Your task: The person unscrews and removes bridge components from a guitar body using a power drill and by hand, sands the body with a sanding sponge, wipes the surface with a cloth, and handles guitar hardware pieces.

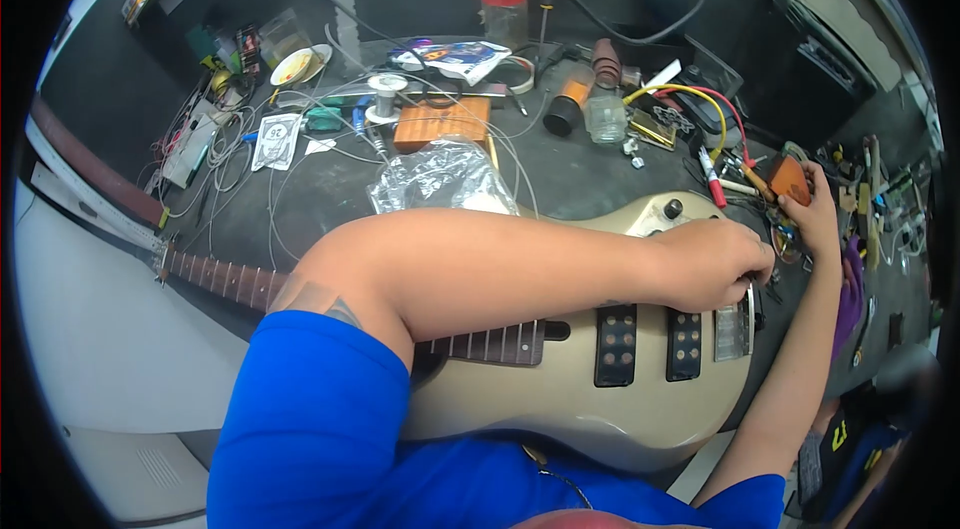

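Observation:
A gold-coloured electric bass (560, 404) lies across my lap and the bench edge, its fretted neck (225, 279) pointing left. My left arm reaches over the body. My left hand (715, 264) is closed at the metal bridge (735, 329), right of two black pickups (615, 344); what its curled fingers hold is hidden. Control knobs (672, 209) show just beyond that hand. At the right, my right hand (812, 209) grips a small orange-brown block (790, 181) above the cluttered bench.
Beyond the bass, the dark bench (330, 189) holds a clear plastic bag (445, 174), a wooden block (440, 119), a wire spool (385, 97), a red-lidded jar (502, 4) and a red-capped marker (712, 179). Loose cables and tools crowd the right side.

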Demonstrator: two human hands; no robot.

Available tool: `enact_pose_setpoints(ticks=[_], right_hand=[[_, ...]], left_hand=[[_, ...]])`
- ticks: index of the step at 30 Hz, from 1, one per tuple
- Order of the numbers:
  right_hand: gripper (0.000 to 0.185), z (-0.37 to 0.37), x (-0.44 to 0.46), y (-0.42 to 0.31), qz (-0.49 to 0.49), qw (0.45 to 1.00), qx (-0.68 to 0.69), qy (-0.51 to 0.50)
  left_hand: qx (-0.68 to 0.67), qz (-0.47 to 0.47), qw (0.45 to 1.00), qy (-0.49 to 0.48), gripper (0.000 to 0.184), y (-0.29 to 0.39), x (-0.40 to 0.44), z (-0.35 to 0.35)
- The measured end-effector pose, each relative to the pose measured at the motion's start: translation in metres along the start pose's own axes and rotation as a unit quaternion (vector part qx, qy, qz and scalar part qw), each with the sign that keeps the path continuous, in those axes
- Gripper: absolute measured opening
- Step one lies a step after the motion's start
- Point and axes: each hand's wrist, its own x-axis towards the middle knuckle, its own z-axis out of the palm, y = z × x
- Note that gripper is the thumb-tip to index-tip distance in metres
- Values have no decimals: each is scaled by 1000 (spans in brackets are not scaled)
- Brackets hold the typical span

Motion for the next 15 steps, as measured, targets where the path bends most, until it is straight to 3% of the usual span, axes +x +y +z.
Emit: enact_pose_setpoints(ticks=[6,10,15], right_hand=[[65,0,-1,-16,17,1000,-15,-6],[63,-2,-3,-20,17,1000,15,-11],[52,-25,-10,-52,-43,990,-125,47]], left_hand=[[-28,-13,999,7,17,0,1,-3],[-31,26,996,78,13,-10,3,4],[-135,-114,982,60,16,-1,5,-2]])
